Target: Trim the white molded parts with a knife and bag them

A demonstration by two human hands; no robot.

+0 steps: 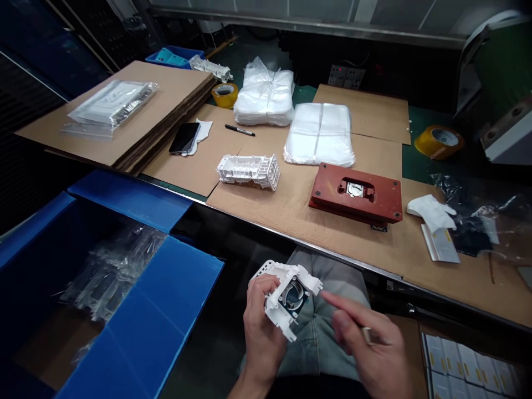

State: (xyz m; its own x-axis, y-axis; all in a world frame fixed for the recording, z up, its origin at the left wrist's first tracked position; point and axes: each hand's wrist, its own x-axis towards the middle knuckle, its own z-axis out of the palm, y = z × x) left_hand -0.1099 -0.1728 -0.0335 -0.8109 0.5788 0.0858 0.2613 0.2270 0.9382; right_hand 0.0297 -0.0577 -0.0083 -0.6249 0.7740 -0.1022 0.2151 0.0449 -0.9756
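Observation:
My left hand (264, 327) is wrapped round a white plastic housing (276, 302), held tilted above my lap. A dark part with a round, fan-like opening (293, 293) sits in the housing's end facing me. Just right of the housing is my right hand (369, 338), slightly blurred. Its index finger points at the housing's corner; whether it touches cannot be made out. The thumb and other fingers are curled in, with a small pale thing showing among them. A similar white plastic frame (249, 170) lies on the cardboard-covered table beyond.
A red block fixture (357, 191), two white bag bundles (320, 133), a pen (240, 130), phone (185, 137) and white glove (432, 212) lie on the table. Left stands an open blue box (158, 310) with plastic-wrapped parts. Cardboard sheets (137, 77) are stacked behind it.

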